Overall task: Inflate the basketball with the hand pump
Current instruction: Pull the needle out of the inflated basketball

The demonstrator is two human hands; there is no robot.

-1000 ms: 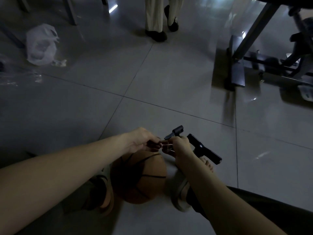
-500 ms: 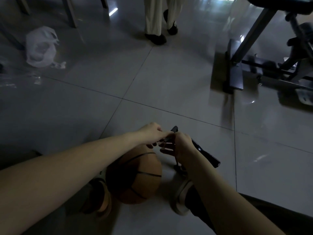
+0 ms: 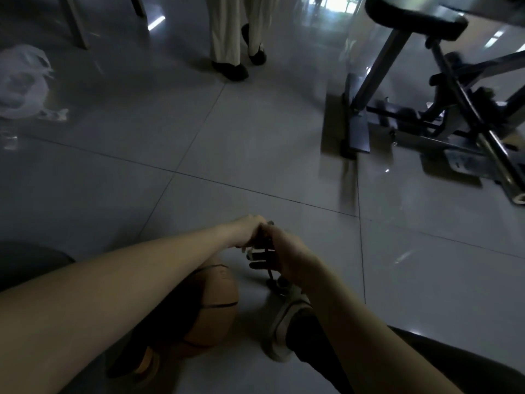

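Observation:
An orange basketball (image 3: 211, 311) with black seams lies on the grey tiled floor between my two feet, partly covered by my left forearm. Just above it, my left hand (image 3: 246, 230) and my right hand (image 3: 285, 253) meet, both with fingers curled round the black hand pump (image 3: 265, 253). Only small dark parts of the pump show between the hands, and a thin black part hangs down toward my right shoe. The scene is dim and slightly blurred.
My right shoe (image 3: 284, 325) stands right of the ball, my left foot (image 3: 142, 362) at its lower left. A person's legs (image 3: 230, 38) stand at the back. A metal exercise machine (image 3: 431, 109) fills the right. A white plastic bag (image 3: 22, 83) lies far left.
The pump body that stuck out to the right of my right hand has swung in and is now hidden between the hands. Both hands have closed together. The camera has tilted up.

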